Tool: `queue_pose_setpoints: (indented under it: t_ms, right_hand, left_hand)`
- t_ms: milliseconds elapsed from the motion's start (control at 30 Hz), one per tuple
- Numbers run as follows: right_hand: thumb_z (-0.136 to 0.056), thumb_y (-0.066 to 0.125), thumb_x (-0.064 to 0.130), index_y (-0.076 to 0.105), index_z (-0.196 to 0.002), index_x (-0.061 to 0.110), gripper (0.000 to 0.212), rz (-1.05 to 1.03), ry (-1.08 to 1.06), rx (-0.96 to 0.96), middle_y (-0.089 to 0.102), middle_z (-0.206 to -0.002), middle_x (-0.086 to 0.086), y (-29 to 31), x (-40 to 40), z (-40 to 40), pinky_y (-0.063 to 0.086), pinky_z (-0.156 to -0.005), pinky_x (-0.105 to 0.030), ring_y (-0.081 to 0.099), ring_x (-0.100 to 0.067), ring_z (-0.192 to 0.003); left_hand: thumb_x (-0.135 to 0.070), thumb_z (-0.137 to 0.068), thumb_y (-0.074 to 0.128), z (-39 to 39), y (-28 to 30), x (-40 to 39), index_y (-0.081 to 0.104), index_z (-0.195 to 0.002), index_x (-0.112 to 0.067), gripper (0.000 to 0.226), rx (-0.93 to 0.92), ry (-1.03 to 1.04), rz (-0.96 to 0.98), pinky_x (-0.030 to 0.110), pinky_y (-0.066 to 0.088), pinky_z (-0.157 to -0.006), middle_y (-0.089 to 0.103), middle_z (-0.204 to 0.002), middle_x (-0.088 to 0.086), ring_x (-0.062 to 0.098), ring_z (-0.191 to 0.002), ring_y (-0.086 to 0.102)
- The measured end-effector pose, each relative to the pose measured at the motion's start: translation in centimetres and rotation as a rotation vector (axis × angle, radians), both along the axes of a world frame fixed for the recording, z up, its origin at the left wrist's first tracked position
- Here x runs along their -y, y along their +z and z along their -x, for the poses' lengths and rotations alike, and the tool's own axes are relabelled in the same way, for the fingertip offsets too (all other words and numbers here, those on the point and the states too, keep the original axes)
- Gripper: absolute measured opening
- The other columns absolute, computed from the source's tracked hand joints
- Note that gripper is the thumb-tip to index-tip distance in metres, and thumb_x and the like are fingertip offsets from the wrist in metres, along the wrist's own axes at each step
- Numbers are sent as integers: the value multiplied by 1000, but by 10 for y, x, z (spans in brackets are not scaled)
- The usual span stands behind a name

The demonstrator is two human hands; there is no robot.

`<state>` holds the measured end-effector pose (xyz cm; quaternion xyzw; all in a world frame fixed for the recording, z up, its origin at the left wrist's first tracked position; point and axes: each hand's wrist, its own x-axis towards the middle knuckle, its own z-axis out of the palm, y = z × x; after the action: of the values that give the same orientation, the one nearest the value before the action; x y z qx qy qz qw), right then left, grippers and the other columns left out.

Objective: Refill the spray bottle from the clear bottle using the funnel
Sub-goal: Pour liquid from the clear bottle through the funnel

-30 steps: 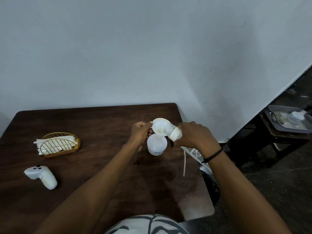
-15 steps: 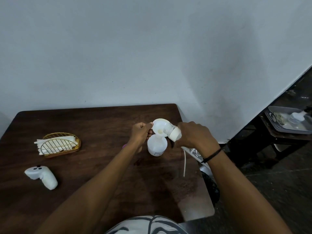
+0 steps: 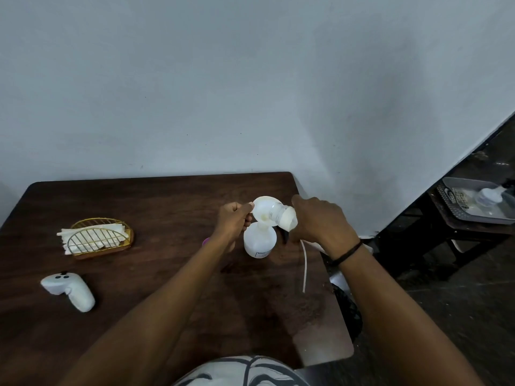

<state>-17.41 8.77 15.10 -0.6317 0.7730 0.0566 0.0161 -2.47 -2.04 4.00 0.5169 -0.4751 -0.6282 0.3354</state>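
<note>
Dark wooden surface [image 3: 156,302] against a grey wall — left hand [image 3: 233,218] pinches the rim of the funnel [image 3: 263,210] seated in the spray bottle [image 3: 259,240] standing mid-surface; right hand [image 3: 320,222] grips the clear bottle [image 3: 282,216], tipped mouth-down into the funnel.

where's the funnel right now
In the head view the funnel sits in the spray bottle at the table's far right, left hand pinching its rim.

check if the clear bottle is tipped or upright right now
Tipped. The right hand holds the clear bottle on a slant, its mouth down inside the funnel that sits in the spray bottle.
</note>
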Motion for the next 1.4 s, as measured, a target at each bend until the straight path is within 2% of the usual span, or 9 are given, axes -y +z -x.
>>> queue_pose_setpoints:
  t_ms: [300,533,633,733,800,900,1100,1267,1400]
  right_hand:
    - [-77,70,32,50,-117,20,46,22,13,-131,64,-105,-4,-3,5,0,31,-74,-34,60,-29,-99]
    - [-82,65,25,57,-121,23,39,95,22,-212,62,-108,-4,-10,8,-3,36,-90,-41,55,-30,-106]
    - [-83,63,21,59,-119,24,37,132,29,-234,61,-105,-5,-11,7,-4,35,-90,-42,53,-31,-105]
    - [-73,74,20,67,-105,23,33,211,39,-274,62,-91,-5,-10,7,-7,38,-83,-41,56,-32,-93]
    - [-51,85,19,72,-83,23,35,244,17,-334,59,-72,-4,-11,9,-9,42,-72,-39,57,-31,-74]
    - [-39,83,8,71,-70,21,36,310,29,-376,55,-62,-5,-12,8,-13,44,-66,-39,55,-31,-64]
    - [-46,71,-1,68,-67,14,26,394,26,-370,56,-65,-10,-12,6,-24,48,-73,-45,55,-33,-70]
    - [-47,75,-1,69,-73,11,29,406,6,-376,59,-73,-13,-15,8,-23,33,-81,-48,56,-36,-77]
    - [-47,79,3,71,-78,13,34,371,-9,-373,61,-76,-12,-17,8,-25,34,-83,-48,56,-36,-80]
  left_hand:
    - [-25,-91,66,0,0,1,58,-70,-11,26,15,-1,12,25,43,-53,61,-64,4,12,-54,53]
    - [-25,-91,65,0,-1,1,58,-74,-8,26,19,-6,23,24,43,-52,61,-63,4,12,-53,52]
    - [-26,-91,66,0,-2,1,59,-73,-8,26,22,-4,32,25,44,-53,61,-63,4,12,-53,52]
    - [-26,-91,66,0,-3,2,59,-74,-7,26,33,-5,42,26,44,-53,61,-64,5,12,-54,52]
    - [-27,-90,65,0,-4,2,59,-74,-7,27,39,-4,50,27,44,-53,61,-64,5,13,-54,52]
    - [-27,-90,65,0,-4,2,60,-75,-5,27,56,-1,63,27,44,-54,62,-64,5,12,-54,53]
    - [-30,-88,67,0,-5,2,56,-67,-8,32,108,16,121,30,46,-58,63,-65,8,14,-56,54]
    - [-33,-89,66,-1,-4,1,53,-61,-13,37,152,24,162,32,46,-61,64,-66,9,16,-59,56]
    - [-41,-90,63,-3,-3,2,56,-64,-9,42,216,24,192,32,47,-62,65,-64,10,12,-56,59]
